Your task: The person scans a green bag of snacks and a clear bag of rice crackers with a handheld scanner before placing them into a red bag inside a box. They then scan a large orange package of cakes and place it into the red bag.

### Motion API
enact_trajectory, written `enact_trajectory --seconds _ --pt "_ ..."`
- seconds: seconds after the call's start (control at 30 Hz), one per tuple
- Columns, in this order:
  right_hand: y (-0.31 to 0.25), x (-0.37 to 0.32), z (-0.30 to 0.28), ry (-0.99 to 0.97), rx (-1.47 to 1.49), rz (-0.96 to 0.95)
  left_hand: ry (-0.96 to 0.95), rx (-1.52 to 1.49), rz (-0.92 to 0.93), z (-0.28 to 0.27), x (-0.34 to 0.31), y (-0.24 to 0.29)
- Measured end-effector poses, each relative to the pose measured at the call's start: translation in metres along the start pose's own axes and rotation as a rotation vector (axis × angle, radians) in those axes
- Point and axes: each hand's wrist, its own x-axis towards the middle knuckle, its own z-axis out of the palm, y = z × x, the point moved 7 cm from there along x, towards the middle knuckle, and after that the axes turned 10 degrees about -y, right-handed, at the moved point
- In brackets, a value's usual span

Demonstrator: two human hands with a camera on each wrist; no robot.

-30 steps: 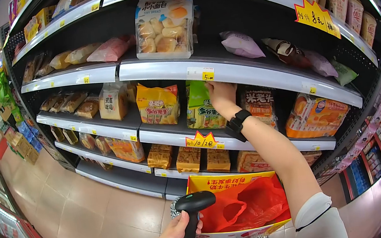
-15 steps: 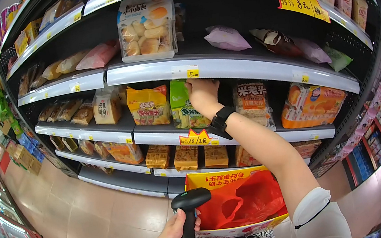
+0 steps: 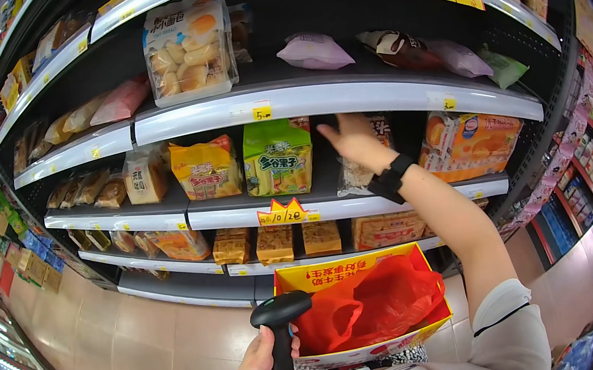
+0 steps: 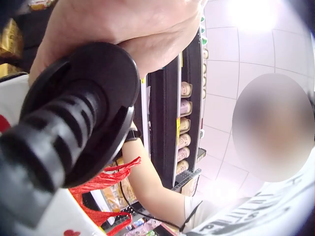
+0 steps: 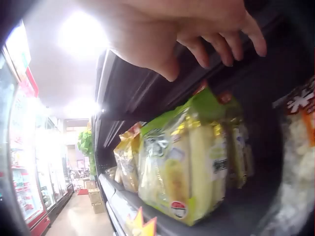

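My left hand (image 3: 252, 369) grips a black handheld barcode scanner (image 3: 280, 310) by its handle, with the head tilted toward the shelves; its dark handle end (image 4: 88, 103) fills much of the left wrist view. My right hand (image 3: 357, 141) reaches into the middle shelf with nothing in it, thumb held out and fingers spread. It overlaps a clear snack bag with a dark-and-orange label (image 5: 301, 147). Just left of that hand stands an upright green snack bag (image 3: 278, 159), apart from the fingers. A yellow snack bag (image 3: 206, 170) stands farther left.
An open yellow box (image 3: 348, 263) with a red plastic bag (image 3: 394, 299) inside sits before my body. The upper shelf edge (image 3: 338, 99) runs close above the right hand. An orange bread pack (image 3: 472, 143) stands to the right, and a price sign (image 3: 281, 212) sticks up below.
My right hand has left the green bag and moved right, its fingers spreading in front of the clear snack bag. The head view has shifted to the right. My left hand keeps holding the scanner.
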Motion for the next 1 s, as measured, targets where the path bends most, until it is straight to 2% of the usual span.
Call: enact_trajectory --seconds 0.03,0.1,0.17,0.2,0.23,0.3,0.33,0.37,0.43,0.5,0.57,0.63,0.7,0.83,0.9,0.97,1.0 --pt "0.02 -0.003 -0.004 -0.018 -0.041 0.1 -0.003 0.002 -0.005 0.0 0.0 0.0" --pt "0.047 -0.012 -0.026 -0.271 0.091 0.323 -0.004 0.024 0.008 0.0 0.0 0.001" --pt "0.097 -0.018 -0.021 -0.139 0.125 0.32 0.004 0.021 -0.002 0.0 0.0 0.001" --pt "0.131 -0.018 -0.006 -0.005 0.074 0.241 0.013 0.018 -0.008 -0.001 -0.001 0.0" --pt "0.135 -0.023 -0.005 -0.005 0.071 0.246 0.009 0.017 -0.013 -0.001 0.0 -0.001" --pt "0.158 -0.043 0.001 0.041 0.374 0.468 0.006 -0.01 0.005 -0.003 0.001 -0.001" --pt "0.163 -0.047 0.009 -0.059 0.422 0.537 0.02 0.042 -0.036 -0.005 0.001 -0.003" --pt "0.15 -0.05 -0.003 -0.052 0.423 0.54 0.016 0.048 -0.037 -0.004 0.001 -0.003" --pt "0.123 -0.062 0.0 -0.332 0.695 0.634 0.011 -0.013 -0.004 -0.001 0.0 0.0" --pt "0.135 -0.063 0.014 -0.303 0.746 0.645 0.005 0.003 0.003 0.0 0.001 0.001" --pt "0.142 -0.067 0.024 -0.372 0.818 0.707 0.002 0.017 0.006 0.001 0.001 0.002" --pt "0.151 -0.069 0.031 -0.347 0.87 0.728 0.03 0.031 -0.008 -0.002 0.0 0.002" --pt "0.158 -0.068 0.041 -0.293 1.129 0.677 0.008 0.002 0.003 0.0 0.0 0.002" --pt "0.145 -0.077 0.023 -0.323 1.013 0.774 0.01 0.023 -0.002 0.0 0.002 0.001" --pt "0.156 -0.071 0.035 -0.219 1.014 0.651 0.007 0.032 -0.005 0.001 0.003 0.001" --pt "0.159 -0.073 0.041 -0.19 1.031 0.664 0.018 0.031 0.003 0.002 0.004 0.001" --pt "0.161 -0.073 0.04 -0.128 0.949 0.653 0.017 0.033 0.001 0.002 0.004 0.001"
